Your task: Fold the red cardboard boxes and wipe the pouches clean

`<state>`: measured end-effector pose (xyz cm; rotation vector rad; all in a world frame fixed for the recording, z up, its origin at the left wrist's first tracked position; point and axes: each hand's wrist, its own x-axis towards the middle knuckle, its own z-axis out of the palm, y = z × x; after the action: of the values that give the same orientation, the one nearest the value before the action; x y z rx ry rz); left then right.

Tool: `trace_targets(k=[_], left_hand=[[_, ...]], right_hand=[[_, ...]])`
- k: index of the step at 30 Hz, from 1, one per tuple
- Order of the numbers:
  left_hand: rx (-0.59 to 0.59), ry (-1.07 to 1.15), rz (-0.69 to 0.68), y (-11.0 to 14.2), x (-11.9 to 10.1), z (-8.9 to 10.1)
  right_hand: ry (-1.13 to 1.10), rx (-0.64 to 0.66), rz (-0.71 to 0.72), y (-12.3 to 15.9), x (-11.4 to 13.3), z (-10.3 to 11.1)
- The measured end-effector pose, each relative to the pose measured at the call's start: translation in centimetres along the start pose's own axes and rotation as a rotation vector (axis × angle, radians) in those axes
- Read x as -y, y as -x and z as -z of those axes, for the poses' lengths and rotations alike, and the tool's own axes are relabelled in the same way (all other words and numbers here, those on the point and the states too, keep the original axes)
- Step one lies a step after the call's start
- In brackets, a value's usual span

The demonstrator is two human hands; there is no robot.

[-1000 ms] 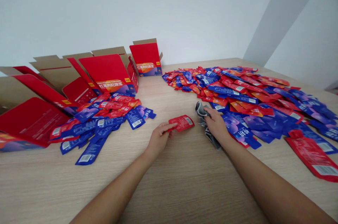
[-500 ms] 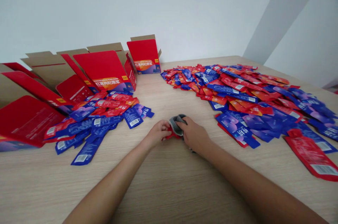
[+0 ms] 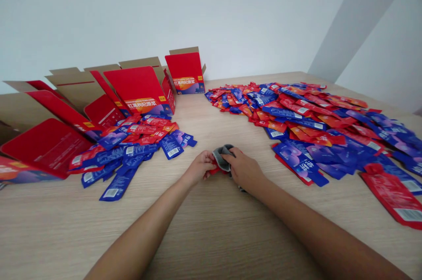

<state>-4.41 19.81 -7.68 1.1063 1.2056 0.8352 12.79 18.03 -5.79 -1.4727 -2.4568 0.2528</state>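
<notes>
Near the middle of the table, my right hand (image 3: 245, 168) is closed on a bunched grey cloth (image 3: 224, 157). Under the cloth lies a red sachet (image 3: 216, 169), mostly covered by the cloth and the fingers. My left hand (image 3: 199, 168) pinches the sachet's left end between thumb and fingers. The two hands are close together, with the cloth touching the sachet between them.
On the right spreads a large heap of red and blue sachets (image 3: 296, 117), with a single red sachet (image 3: 394, 194) near the right edge. A smaller sachet pile (image 3: 132, 150) lies at left, before open red cartons (image 3: 135, 86). Another open carton (image 3: 185, 71) stands farther back.
The camera view has shifted slightly, so the cartons and piles sit a little farther right. Both hands keep their hold on the cloth and the red sachet, almost in the same place.
</notes>
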Motion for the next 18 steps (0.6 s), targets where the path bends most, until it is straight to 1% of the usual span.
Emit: trace_targets(k=[3, 5, 6, 8, 10, 12, 13, 14, 15, 16, 18], left_hand=[[-0.003, 0.068, -0.040, 0.0, 0.2, -0.3], [-0.045, 0.145, -0.120, 0.0, -0.1, -0.1], [-0.089, 0.184, -0.166, 0.1, -0.4, 0.3], [-0.225, 0.257, -0.254, 0.1, -1.3, 1.4], [-0.402, 0.356, -0.351, 0.2, -2.5, 3.2], [-0.601, 0.487, -0.493, 0.4, -3.5, 5.1], [-0.685, 0.546, -0.566, 0.4, -3.9, 5.9], [-0.741, 0.586, -0.621, 0.5, -4.0, 6.4], [-0.765, 0.602, -0.651, 0.5, -4.1, 6.5], [-0.759, 0.595, -0.650, 0.4, -3.9, 6.3], [-0.686, 0.523, -0.584, 0.1, -3.3, 4.8]], right_hand=[[0.031, -0.042, -0.153, -0.8, -1.8, 0.0], [0.043, -0.074, -0.232, -1.0, -3.2, 0.1], [0.041, -0.087, -0.257, -0.9, -3.8, 0.1], [0.024, -0.106, -0.286, -0.7, -4.5, 0.1], [0.005, -0.118, -0.299, -0.6, -4.8, 0.1], [0.000, -0.120, -0.302, -0.5, -4.8, 0.1], [0.002, -0.118, -0.302, -0.6, -4.7, 0.1], [0.005, -0.116, -0.300, -0.6, -4.7, 0.1], [0.008, -0.113, -0.296, -0.7, -4.6, 0.1], [0.012, -0.110, -0.291, -0.7, -4.5, 0.1], [0.017, -0.111, -0.280, -0.8, -4.4, 0.1]])
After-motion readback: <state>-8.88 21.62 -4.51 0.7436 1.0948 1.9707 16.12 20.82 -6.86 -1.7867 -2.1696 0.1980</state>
